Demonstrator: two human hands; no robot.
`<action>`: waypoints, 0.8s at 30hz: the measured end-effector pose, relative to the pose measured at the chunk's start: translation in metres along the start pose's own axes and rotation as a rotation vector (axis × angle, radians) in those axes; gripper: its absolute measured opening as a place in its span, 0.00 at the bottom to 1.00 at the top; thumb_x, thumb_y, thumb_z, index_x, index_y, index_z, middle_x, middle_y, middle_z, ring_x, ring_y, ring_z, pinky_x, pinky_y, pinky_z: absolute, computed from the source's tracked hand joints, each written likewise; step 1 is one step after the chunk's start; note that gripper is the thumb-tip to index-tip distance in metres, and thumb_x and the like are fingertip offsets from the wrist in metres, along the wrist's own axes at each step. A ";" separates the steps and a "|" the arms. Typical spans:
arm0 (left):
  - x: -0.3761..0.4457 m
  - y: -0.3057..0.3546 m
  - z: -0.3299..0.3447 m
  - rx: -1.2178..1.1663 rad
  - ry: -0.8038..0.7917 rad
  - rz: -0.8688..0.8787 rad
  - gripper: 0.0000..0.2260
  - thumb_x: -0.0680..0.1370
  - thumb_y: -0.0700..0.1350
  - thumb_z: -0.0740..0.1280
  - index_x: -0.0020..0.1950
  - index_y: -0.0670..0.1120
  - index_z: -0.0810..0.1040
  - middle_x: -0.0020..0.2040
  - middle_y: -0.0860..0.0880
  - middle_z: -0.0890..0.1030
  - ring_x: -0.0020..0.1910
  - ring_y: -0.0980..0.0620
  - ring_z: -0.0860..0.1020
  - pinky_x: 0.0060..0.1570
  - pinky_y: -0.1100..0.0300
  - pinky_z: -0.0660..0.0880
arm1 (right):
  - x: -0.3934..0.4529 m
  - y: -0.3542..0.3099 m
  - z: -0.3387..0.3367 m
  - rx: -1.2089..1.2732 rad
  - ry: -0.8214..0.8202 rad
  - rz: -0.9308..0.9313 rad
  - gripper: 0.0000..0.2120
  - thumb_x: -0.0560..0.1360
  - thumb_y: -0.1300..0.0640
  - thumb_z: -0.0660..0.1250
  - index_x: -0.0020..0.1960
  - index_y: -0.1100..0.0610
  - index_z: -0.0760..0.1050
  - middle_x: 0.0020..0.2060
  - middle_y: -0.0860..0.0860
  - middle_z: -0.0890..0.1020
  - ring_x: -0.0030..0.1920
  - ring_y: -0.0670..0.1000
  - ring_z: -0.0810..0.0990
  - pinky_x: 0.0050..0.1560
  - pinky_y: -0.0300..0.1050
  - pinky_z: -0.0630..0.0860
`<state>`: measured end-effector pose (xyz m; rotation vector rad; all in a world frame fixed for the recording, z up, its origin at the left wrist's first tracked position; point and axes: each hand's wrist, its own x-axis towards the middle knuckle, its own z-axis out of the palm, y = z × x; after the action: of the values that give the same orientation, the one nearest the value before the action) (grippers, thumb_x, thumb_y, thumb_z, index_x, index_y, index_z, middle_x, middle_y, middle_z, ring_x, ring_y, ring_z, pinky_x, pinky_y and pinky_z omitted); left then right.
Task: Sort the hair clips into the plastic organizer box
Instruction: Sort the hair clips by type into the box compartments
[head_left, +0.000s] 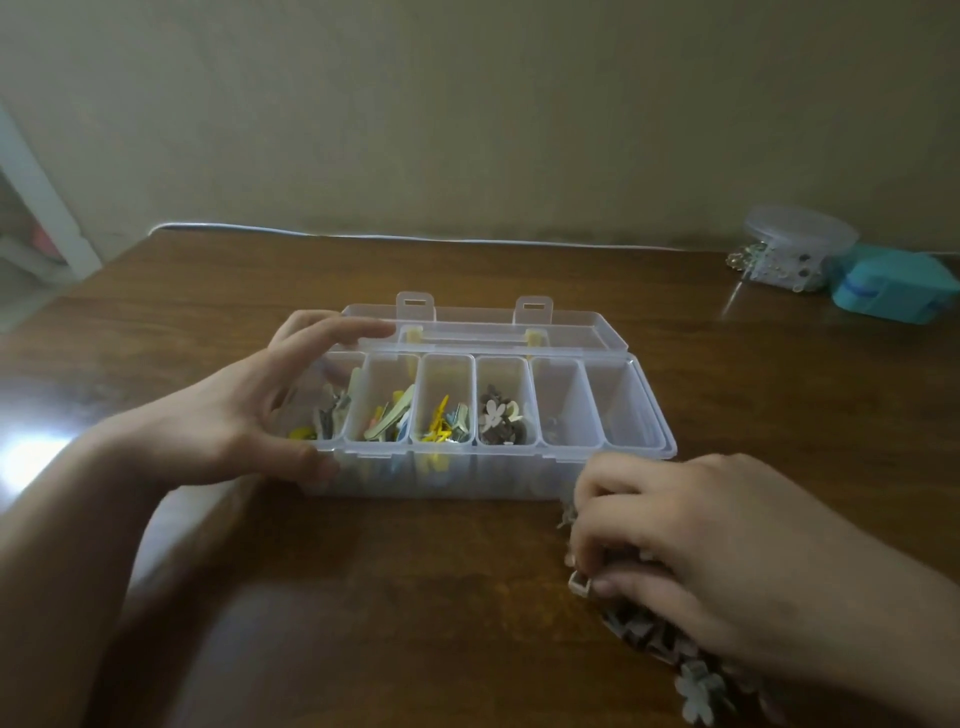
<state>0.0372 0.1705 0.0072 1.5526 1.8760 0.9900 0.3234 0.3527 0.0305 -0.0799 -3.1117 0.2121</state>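
Your left hand (249, 415) grips the open organizer box (597, 467) at its left end; right hand (691, 551), fingers curled, pinches flower hair clips (696, 686) piled on desk (389, 597).

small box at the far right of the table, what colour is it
Teal, with a darker blue clasp; the small box shows in the head view.

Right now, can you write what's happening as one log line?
left hand: holds organizer box | right hand: gathering loose hair clips on table | lid open
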 end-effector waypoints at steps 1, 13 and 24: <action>0.000 0.000 0.000 -0.004 0.000 0.000 0.44 0.57 0.55 0.77 0.71 0.68 0.66 0.67 0.62 0.66 0.66 0.53 0.74 0.62 0.58 0.72 | 0.000 0.001 -0.003 0.080 0.031 -0.012 0.07 0.72 0.39 0.63 0.44 0.41 0.73 0.46 0.35 0.74 0.38 0.39 0.76 0.35 0.33 0.69; 0.000 -0.001 0.000 0.005 0.001 0.007 0.43 0.58 0.55 0.76 0.72 0.68 0.66 0.67 0.61 0.66 0.66 0.52 0.73 0.63 0.54 0.72 | 0.019 0.018 0.007 0.205 0.547 0.114 0.06 0.76 0.52 0.68 0.49 0.49 0.83 0.45 0.40 0.81 0.38 0.33 0.74 0.35 0.29 0.67; 0.000 -0.001 -0.001 -0.026 -0.012 0.010 0.43 0.59 0.54 0.77 0.72 0.66 0.66 0.68 0.59 0.66 0.67 0.52 0.73 0.64 0.57 0.72 | 0.002 -0.011 0.024 -0.186 0.105 -0.030 0.12 0.68 0.39 0.59 0.40 0.43 0.77 0.30 0.40 0.77 0.27 0.46 0.77 0.20 0.44 0.71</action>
<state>0.0362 0.1702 0.0067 1.5513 1.8421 1.0031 0.3199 0.3388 0.0084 -0.0452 -3.0169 -0.0804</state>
